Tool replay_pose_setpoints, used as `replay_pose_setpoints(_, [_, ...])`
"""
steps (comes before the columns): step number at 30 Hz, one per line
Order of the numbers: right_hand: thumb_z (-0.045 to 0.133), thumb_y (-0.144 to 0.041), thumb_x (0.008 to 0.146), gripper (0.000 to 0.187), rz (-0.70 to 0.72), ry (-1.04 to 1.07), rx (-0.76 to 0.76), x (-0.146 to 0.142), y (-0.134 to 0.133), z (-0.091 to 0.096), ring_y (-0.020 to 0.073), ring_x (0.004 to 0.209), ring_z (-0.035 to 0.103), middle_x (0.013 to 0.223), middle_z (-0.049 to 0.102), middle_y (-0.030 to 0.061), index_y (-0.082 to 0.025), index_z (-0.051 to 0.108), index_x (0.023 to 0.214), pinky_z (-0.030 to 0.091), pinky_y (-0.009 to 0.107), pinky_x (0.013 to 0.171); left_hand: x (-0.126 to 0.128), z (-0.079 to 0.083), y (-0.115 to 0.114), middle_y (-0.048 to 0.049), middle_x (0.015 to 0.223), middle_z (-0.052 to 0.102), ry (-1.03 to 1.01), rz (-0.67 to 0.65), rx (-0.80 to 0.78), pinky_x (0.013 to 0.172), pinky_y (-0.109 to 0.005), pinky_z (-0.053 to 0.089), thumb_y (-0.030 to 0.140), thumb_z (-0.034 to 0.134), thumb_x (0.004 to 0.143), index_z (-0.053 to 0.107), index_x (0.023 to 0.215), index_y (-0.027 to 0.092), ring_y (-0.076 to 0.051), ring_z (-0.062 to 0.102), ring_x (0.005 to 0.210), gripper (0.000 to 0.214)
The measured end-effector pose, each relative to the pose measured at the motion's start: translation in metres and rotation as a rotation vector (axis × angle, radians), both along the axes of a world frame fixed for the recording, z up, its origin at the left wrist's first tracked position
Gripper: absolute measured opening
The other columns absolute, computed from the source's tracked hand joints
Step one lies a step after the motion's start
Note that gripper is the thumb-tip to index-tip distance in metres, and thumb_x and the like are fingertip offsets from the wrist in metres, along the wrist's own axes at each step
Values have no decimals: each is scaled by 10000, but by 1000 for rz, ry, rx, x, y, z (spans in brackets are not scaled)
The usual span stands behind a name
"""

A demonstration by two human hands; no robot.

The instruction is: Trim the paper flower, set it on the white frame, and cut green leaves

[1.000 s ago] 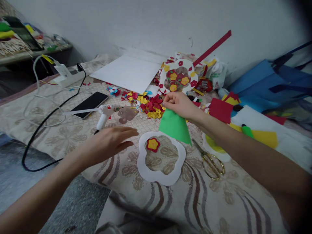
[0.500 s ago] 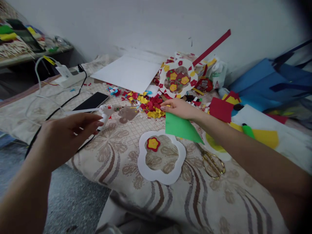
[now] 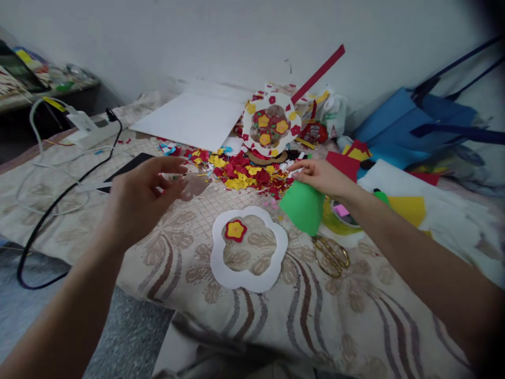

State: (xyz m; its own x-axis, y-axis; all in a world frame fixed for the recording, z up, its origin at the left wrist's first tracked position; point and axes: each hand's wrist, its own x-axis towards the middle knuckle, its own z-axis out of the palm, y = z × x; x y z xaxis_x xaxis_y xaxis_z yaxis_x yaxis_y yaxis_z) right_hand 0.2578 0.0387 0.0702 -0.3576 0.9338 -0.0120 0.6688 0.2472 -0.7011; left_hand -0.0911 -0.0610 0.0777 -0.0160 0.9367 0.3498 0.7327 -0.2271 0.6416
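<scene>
My left hand point(image 3: 144, 197) hovers over the left side of the table, thumb and fingers apart, nothing visible between them. Behind it, a dark phone point(image 3: 134, 167) is partly covered. My right hand point(image 3: 321, 176) grips a green craft sheet point(image 3: 303, 208) at its upper edge, and the sheet bends downward. Between the hands lies a white flower-shaped ring point(image 3: 219, 266) with a red and yellow flower point(image 3: 235, 230) at its upper left. Gold-handled scissors point(image 3: 331, 256) rest below the green sheet, their blades hidden. Beside my right wrist stands a yellow roll point(image 3: 335, 223) with a pink piece inside.
Cut scraps point(image 3: 248, 173) in red and yellow are heaped at the back, before a decorated round fan point(image 3: 248, 134) with a red handle. A white board point(image 3: 193, 118) leans left of it. A power strip point(image 3: 92, 131) with cables is at left, a blue bag point(image 3: 398, 118) at right.
My right hand has moved the green sheet, which now bends where it lay flatter. My left hand has come up and rightward. The view has turned slightly right, uncovering the yellow roll's pink piece.
</scene>
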Motion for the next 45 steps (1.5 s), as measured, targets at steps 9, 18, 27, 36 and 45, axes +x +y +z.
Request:
replay_pose_setpoints(9, [644,-399,793,275,-216,308,222,4,-24,-9,109,489,418,592,543,-14,-165,652,937,261,231,451,146,-33,27,-136,1016,667,-548,-552,-455,674,-293,522,380,670,735,578,1018,109,-177,642,799,402])
replay_pose_setpoints(18, [476,-726,784,544,-362,744,-138,44,-79,-26,203,651,617,767,662,47,-238,630,969,453,293,498,172,-38,47,-59,820,686,-986,-529,-713,654,-290,548,243,690,716,615,842,123,-132,641,655,189])
replay_pose_setpoints(27, [747,-436,704,307,-361,906,-196,38,-119,-59,83,465,480,624,549,-42,-187,611,820,375,178,365,168,-46,47,-56,778,701,-1027,-488,-721,634,-269,559,268,734,690,639,839,120,-130,641,627,230])
replay_pose_setpoints(36, [615,-510,814,302,-324,778,-42,33,-131,-60,97,468,501,666,563,-32,-213,582,852,410,217,416,178,-61,17,-72,969,717,-1229,-562,-793,785,-300,538,220,736,707,670,951,143,-165,670,816,264])
replay_pose_setpoints(45, [631,-375,791,191,-164,-508,6,76,-145,-48,179,683,567,749,620,16,-195,568,805,335,261,557,164,-51,30,-46,900,728,-1192,-439,-637,757,-296,550,243,756,659,709,848,187,-191,664,834,203])
